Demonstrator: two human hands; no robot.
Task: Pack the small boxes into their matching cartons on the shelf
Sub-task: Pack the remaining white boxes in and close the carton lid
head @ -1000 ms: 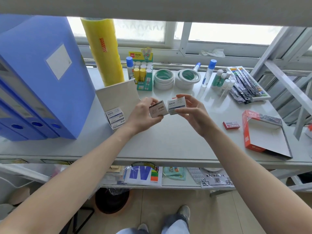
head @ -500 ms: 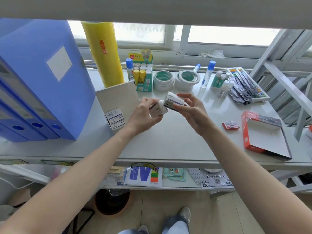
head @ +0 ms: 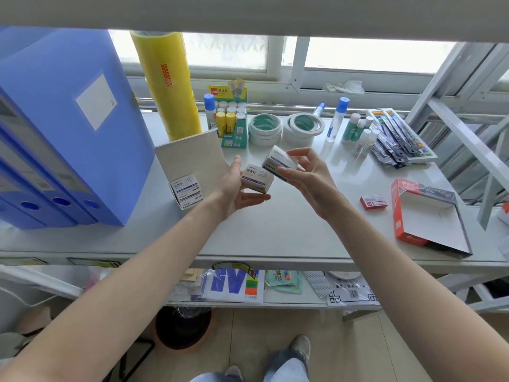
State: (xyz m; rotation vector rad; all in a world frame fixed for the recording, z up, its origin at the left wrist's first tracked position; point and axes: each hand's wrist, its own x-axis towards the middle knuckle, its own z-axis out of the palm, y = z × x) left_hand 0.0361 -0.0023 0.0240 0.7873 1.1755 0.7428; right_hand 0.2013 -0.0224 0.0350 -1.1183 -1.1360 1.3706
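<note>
Head view: above the shelf [head: 275, 230], the left hand [head: 234, 188] cradles a white paper-clip box [head: 256, 179], its grip closed around it. The right hand [head: 305, 177] pinches a second white box [head: 279, 162] between thumb and fingers, tilted, touching the first. The open white carton [head: 190, 161], partly filled with matching boxes, stands just left.

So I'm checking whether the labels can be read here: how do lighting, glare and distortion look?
Head view: strong window backlight blown out; soft glare on the shelf; wide-angle bending at the edges; the box in the left hand is sharp, the one in the right hand slightly blurred.
</note>
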